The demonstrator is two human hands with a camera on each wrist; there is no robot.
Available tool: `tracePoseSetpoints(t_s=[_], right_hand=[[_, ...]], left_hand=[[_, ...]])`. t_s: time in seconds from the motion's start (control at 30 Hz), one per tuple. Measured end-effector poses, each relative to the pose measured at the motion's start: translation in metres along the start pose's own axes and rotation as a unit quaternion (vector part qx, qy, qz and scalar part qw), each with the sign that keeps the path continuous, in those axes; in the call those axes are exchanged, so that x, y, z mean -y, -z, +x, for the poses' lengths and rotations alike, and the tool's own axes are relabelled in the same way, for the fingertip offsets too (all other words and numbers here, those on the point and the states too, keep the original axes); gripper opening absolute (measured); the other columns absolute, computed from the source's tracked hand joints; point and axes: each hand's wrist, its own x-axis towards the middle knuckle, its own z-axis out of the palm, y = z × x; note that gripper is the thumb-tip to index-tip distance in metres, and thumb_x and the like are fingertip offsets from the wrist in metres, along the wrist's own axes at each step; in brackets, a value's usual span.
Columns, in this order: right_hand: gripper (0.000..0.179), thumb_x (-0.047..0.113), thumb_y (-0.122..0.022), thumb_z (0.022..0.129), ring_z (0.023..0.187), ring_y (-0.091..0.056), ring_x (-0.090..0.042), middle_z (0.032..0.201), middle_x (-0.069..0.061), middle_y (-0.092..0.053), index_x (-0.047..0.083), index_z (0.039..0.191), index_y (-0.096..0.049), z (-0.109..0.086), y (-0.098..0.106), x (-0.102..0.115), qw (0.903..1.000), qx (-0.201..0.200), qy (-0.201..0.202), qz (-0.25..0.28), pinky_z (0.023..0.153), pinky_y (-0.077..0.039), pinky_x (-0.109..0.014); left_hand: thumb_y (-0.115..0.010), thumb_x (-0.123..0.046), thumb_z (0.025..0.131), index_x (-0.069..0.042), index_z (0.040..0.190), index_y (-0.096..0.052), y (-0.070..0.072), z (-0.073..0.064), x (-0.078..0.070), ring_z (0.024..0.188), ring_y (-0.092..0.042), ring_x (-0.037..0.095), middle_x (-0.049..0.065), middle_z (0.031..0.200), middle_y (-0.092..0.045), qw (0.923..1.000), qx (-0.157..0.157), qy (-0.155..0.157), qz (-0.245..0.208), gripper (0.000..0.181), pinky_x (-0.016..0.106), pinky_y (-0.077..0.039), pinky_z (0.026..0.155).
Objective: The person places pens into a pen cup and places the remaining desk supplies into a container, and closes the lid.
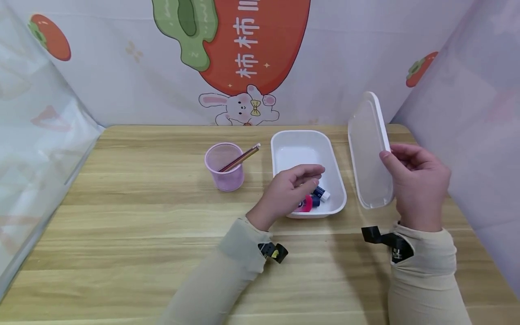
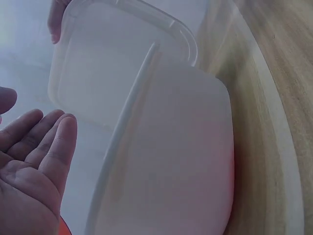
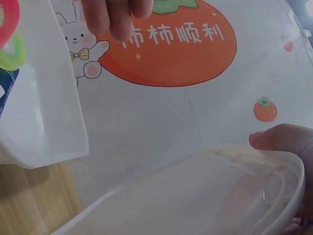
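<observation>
A white plastic box [image 1: 300,153] stands on the table. Inside its near end lie a dark blue glue stick with a white cap [image 1: 322,194] and a pink ring-shaped item [image 1: 307,204], partly hidden by my left hand [image 1: 290,189]. That hand hovers over the box with fingers extended and nothing in its grasp; the left wrist view shows its bare palm [image 2: 34,166]. To the right of the box, my right hand [image 1: 422,180] pinches the translucent lid [image 1: 367,153] by its edge and holds it upright. The right wrist view also shows a green ring [image 3: 13,51] in the box.
Left of the box stands a pink mesh cup [image 1: 225,178] with pencils [image 1: 241,158] leaning in it. The wooden table [image 1: 142,216] ends at a printed cloth backdrop [image 1: 345,54], with more cloth along both sides.
</observation>
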Motion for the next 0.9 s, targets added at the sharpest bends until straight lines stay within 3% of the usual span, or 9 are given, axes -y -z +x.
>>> tracePoseSetpoints(t_s=[0.13, 0.3, 0.47, 0.67, 0.9], right_hand=[[0.023, 0.002, -0.087, 0.074, 0.062, -0.057, -0.011, 0.075, -0.001, -0.07, -0.001, 0.095, -0.077, -0.002, -0.002, 0.002, 1.0, 0.003, 0.002, -0.009, 0.055, -0.049, -0.015], [0.025, 0.0, -0.087, 0.074, 0.061, -0.057, -0.011, 0.076, -0.002, -0.07, -0.003, 0.096, -0.076, -0.006, -0.006, 0.002, 0.9999, 0.007, 0.014, -0.002, 0.054, -0.048, -0.015], [0.027, -0.002, -0.087, 0.073, 0.059, -0.059, -0.011, 0.078, -0.004, -0.07, -0.006, 0.096, -0.075, -0.01, -0.012, 0.001, 0.9993, 0.017, 0.029, 0.018, 0.054, -0.049, -0.015], [0.027, 0.0, -0.087, 0.073, 0.06, -0.059, -0.012, 0.079, -0.004, -0.071, -0.006, 0.096, -0.075, -0.016, -0.016, 0.003, 0.9985, 0.026, 0.048, 0.003, 0.055, -0.049, -0.016], [0.024, -0.002, -0.086, 0.074, 0.058, -0.06, -0.011, 0.075, -0.004, -0.071, -0.01, 0.093, -0.074, -0.022, -0.02, 0.005, 0.9956, 0.047, 0.08, 0.008, 0.051, -0.048, -0.015]], left_hand=[[-0.059, -0.014, 0.102, -0.003, 0.137, -0.06, -0.006, 0.009, -0.005, 0.122, -0.061, 0.01, 0.009, 0.137, -0.062, 0.9995, 0.031, 0.001, -0.007, 0.036, 0.019, -0.048, 0.1], [-0.058, -0.023, 0.103, -0.005, 0.14, -0.057, -0.017, 0.023, -0.015, 0.12, -0.06, 0.004, 0.006, 0.139, -0.061, 0.9991, 0.037, 0.015, -0.012, 0.041, 0.017, -0.048, 0.099], [-0.058, -0.028, 0.103, -0.006, 0.138, -0.06, -0.025, 0.037, -0.023, 0.116, -0.061, 0.001, 0.005, 0.136, -0.063, 0.9993, 0.025, 0.024, 0.015, 0.041, 0.016, -0.048, 0.096], [-0.059, -0.031, 0.103, -0.01, 0.134, -0.065, -0.032, 0.047, -0.031, 0.108, -0.063, -0.001, -0.003, 0.125, -0.069, 0.9987, 0.003, 0.036, 0.036, 0.038, 0.016, -0.051, 0.09], [-0.063, -0.029, 0.1, -0.011, 0.126, -0.071, -0.042, 0.052, -0.038, 0.091, -0.069, 0.005, -0.005, 0.107, -0.075, 0.999, -0.016, 0.043, 0.004, 0.032, 0.016, -0.053, 0.08]])
